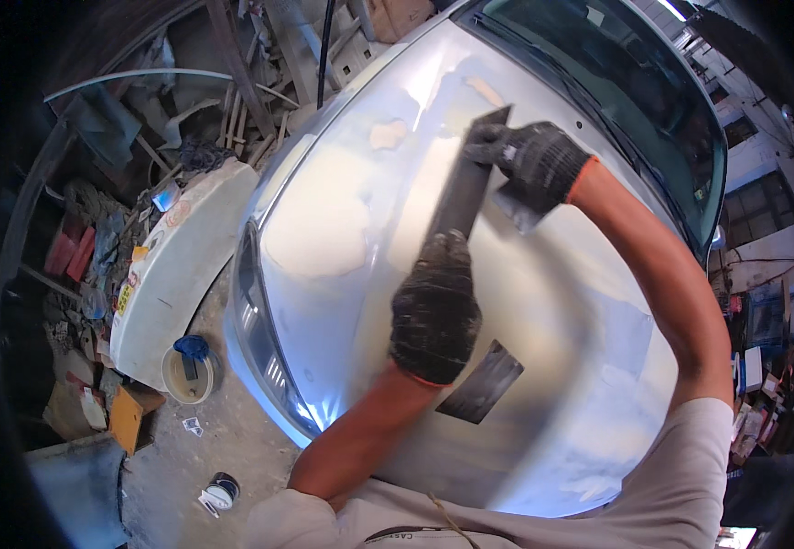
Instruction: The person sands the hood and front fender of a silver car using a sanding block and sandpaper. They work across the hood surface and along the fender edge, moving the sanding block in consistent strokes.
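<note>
Toward the edge of the hood point(324, 306) nearest the person, a dark rectangular sheet point(481, 382) lies flat, probably parked within reach. Just beyond, the gloved left hand point(435, 316) grips the near end of a long dark bar point(464, 197). This bar slants across the hood's middle toward the windshield point(635, 101); the gloved right hand point(534, 160) is closed around its far end, perhaps so that pressure spreads evenly. A grey sheet point(518, 209) shows below that hand; whether it is held cannot be told.
</note>
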`<state>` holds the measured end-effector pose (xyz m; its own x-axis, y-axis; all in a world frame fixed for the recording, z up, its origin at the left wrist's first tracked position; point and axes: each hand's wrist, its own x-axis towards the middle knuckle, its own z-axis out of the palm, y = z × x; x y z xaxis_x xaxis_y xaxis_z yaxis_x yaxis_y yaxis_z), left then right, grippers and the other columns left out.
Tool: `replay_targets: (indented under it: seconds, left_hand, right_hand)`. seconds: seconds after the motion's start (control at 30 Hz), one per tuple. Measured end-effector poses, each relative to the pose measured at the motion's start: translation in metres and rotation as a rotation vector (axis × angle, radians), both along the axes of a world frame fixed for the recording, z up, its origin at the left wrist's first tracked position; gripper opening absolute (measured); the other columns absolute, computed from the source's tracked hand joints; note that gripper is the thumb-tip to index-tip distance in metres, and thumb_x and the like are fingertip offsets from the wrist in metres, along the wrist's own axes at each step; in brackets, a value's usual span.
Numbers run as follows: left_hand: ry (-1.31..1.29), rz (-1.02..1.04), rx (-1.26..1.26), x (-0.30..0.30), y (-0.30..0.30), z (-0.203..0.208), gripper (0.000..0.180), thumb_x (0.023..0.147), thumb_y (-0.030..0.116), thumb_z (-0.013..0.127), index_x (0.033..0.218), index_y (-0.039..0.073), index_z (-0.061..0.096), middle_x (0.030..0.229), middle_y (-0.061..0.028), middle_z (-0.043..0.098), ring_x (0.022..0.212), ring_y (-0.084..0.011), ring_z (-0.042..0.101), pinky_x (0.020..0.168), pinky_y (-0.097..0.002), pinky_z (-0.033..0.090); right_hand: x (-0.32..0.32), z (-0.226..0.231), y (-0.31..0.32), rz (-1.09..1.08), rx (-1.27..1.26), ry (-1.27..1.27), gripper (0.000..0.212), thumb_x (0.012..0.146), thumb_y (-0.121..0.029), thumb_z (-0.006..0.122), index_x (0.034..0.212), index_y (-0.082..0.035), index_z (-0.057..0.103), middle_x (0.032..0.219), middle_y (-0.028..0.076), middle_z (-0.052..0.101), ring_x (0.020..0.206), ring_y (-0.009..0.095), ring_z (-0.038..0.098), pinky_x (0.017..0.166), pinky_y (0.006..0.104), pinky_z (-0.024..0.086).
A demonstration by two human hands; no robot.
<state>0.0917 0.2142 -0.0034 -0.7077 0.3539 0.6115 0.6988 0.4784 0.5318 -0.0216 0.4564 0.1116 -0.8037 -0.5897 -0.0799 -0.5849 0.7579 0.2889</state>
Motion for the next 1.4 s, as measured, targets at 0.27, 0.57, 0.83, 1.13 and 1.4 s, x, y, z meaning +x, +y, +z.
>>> replay_targets:
  seconds: [0.27,0.57,0.83,1.13,1.4]
  left_hand:
    - [-0.045,0.125,0.054,-0.026,-0.016,-0.008,0.037,0.085,-0.001,0.057,0.121,-0.003,0.065,0.109,-0.0229,0.07,0.102,-0.0371,0.068,0.089,-0.0437,0.055]
    - [-0.021,0.074,-0.194,-0.008,-0.006,-0.019,0.053,0.085,0.007,0.057,0.137,-0.001,0.055,0.122,-0.0279,0.064,0.117,-0.0381,0.063,0.099,-0.0456,0.051]
    - [-0.025,0.063,-0.387,0.028,0.023,-0.006,0.056,0.084,0.01,0.059,0.138,-0.002,0.055,0.129,-0.028,0.061,0.122,-0.0404,0.06,0.102,-0.0458,0.05]
    - [-0.243,-0.129,-0.056,0.031,0.03,0.014,0.048,0.085,0.006,0.059,0.132,-0.003,0.058,0.122,-0.0265,0.065,0.112,-0.0372,0.065,0.096,-0.0437,0.054]
    - [-0.127,-0.018,0.088,-0.005,-0.029,0.002,0.046,0.084,-0.003,0.056,0.129,-0.006,0.058,0.121,-0.0249,0.066,0.114,-0.0391,0.063,0.099,-0.0453,0.052]
  right_hand:
    - [-0.04,-0.017,-0.055,-0.186,0.149,-0.179,0.035,0.085,-0.015,0.064,0.12,-0.016,0.068,0.12,0.013,0.068,0.11,0.029,0.066,0.091,0.0424,0.055]
    - [-0.005,-0.04,-0.029,-0.288,-0.061,-0.131,0.031,0.099,-0.02,0.049,0.125,-0.015,0.065,0.129,0.012,0.064,0.115,0.033,0.064,0.097,0.0436,0.052]
    - [0.049,-0.029,0.006,-0.345,0.033,-0.148,0.056,0.086,-0.023,0.068,0.14,-0.018,0.055,0.151,0.017,0.048,0.116,0.035,0.064,0.098,0.0442,0.052]
    - [0.058,0.006,0.024,-0.323,0.192,-0.228,0.054,0.081,-0.025,0.073,0.133,-0.019,0.061,0.137,0.015,0.061,0.105,0.034,0.068,0.092,0.0434,0.055]
    - [-0.001,-0.013,-0.029,-0.043,-0.026,-0.057,0.061,0.07,-0.016,0.078,0.129,-0.021,0.063,0.138,0.01,0.06,0.107,0.033,0.067,0.092,0.0434,0.055]
